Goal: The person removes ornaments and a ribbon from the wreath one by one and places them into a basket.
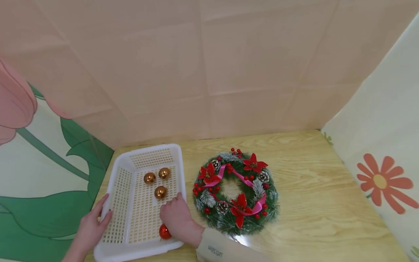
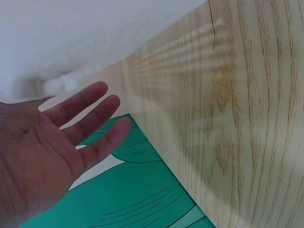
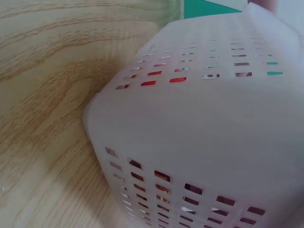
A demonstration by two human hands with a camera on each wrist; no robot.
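Inside a white slotted plastic basket (image 1: 114, 185) lie several shiny balls: copper ones (image 1: 160, 192) toward the middle and a red ball (image 1: 165, 231) near the front right corner. My right hand (image 1: 178, 218) reaches over the right rim, fingers curled downward, just above the red ball. Its palm side is hidden, so I cannot tell what it holds. My left hand (image 1: 93, 225) rests at the left rim, thumb over the edge. In the left wrist view, three fingers (image 2: 102, 142) of it extend loosely below the basket. Red shows through the slots in the right wrist view.
Right of the basket lies a green wreath (image 1: 206, 218) with red flowers, pinecones, berries and a pink ribbon. Both are on a wood-grain table (image 1: 311, 203). A beige wall (image 1: 203, 72) stands behind, with flower-printed panels (image 1: 379, 182) on both sides.
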